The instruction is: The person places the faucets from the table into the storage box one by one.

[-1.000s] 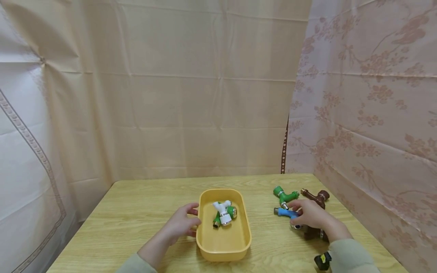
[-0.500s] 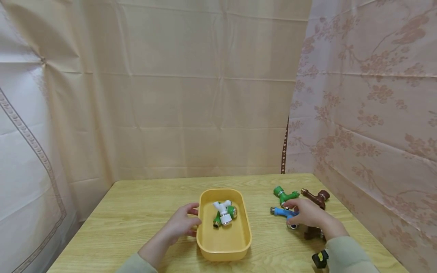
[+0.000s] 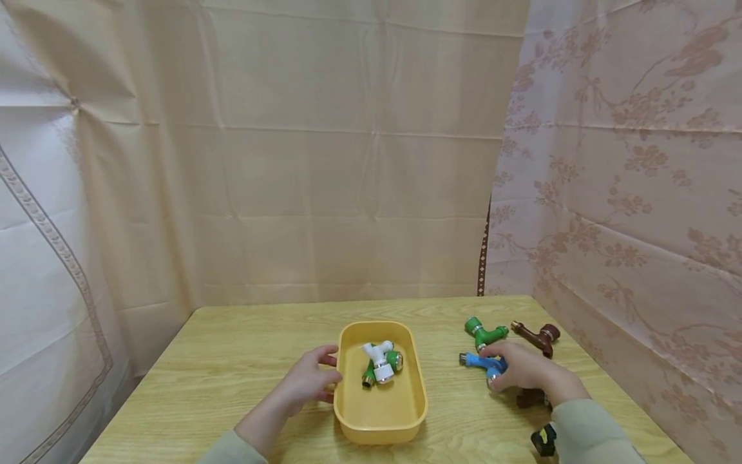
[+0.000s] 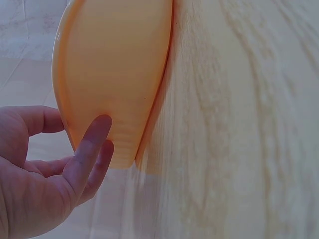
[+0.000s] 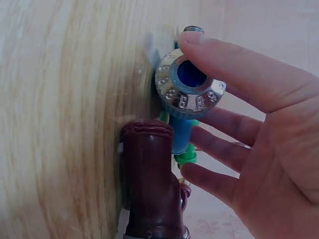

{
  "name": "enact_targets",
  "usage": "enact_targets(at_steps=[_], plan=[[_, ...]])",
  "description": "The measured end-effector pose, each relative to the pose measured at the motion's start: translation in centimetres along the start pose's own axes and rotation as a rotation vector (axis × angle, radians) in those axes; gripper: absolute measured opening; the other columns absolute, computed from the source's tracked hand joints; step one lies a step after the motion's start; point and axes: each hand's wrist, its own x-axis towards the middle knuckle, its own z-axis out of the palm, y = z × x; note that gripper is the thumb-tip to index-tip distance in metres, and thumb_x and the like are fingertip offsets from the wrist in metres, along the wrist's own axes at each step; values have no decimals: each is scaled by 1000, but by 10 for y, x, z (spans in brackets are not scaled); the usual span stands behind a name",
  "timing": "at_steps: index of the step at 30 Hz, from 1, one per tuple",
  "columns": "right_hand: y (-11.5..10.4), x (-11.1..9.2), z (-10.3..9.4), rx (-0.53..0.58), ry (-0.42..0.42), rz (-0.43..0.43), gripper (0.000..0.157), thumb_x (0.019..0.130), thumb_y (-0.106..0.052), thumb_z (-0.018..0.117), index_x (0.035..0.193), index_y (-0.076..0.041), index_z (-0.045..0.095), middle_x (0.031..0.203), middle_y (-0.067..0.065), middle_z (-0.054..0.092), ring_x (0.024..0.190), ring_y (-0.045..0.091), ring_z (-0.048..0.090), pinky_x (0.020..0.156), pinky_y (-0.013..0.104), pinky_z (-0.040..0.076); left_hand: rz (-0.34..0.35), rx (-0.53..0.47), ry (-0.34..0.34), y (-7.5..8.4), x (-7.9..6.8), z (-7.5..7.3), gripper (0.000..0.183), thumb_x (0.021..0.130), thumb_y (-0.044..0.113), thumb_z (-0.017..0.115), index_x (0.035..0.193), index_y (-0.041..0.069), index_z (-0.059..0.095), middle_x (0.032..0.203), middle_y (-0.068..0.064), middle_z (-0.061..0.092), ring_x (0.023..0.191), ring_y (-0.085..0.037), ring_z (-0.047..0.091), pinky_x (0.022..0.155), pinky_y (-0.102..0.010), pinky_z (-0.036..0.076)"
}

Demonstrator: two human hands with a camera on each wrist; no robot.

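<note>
My left hand is at the left side of a yellow plastic tub, its fingertips against the outside wall in the left wrist view. Inside the tub lie a white tap and a green tap, partly under the white one. My right hand pinches a blue tap near its metal-ringed knob. In the right wrist view, the thumb lies over the knob and the fingers are on the far side. The blue tap's lower part is partly hidden.
Behind the blue tap lies a green tap on the wooden table. A brown tap is farther right. Another brown tap sits close beside my right hand, partly covered in the head view. Curtains hang behind the table.
The blue tap has shifted slightly left with my right hand, and my right thumb has come over its knob. My left hand and the tub have stayed put.
</note>
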Motion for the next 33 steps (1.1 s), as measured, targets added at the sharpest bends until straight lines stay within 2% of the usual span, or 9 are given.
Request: enact_targets(at_steps=[13, 24, 33], plan=[[-1, 2, 4, 1, -12, 28, 59, 74, -18, 91, 129, -14, 68, 138, 17, 59, 129, 40, 52, 103, 62, 46, -4, 1, 1, 1, 0, 0, 74, 86, -4, 63, 152, -9, 32, 135, -32, 44, 94, -34, 66, 68, -46, 65], [-3, 1, 6, 22, -15, 12, 62, 72, -19, 92, 127, -11, 66, 135, 16, 60, 125, 37, 55, 104, 61, 46, -15, 1, -14, 2, 0, -1, 75, 86, -3, 64, 153, -9, 31, 135, -32, 44, 94, -33, 67, 69, -44, 65], [-4, 1, 7, 44, -13, -7, 64, 73, -20, 92, 129, -8, 64, 135, 16, 60, 128, 40, 52, 106, 63, 43, -14, -4, -14, 2, -1, -1, 74, 86, -4, 64, 153, -9, 31, 135, -32, 43, 94, -33, 66, 70, -44, 65]])
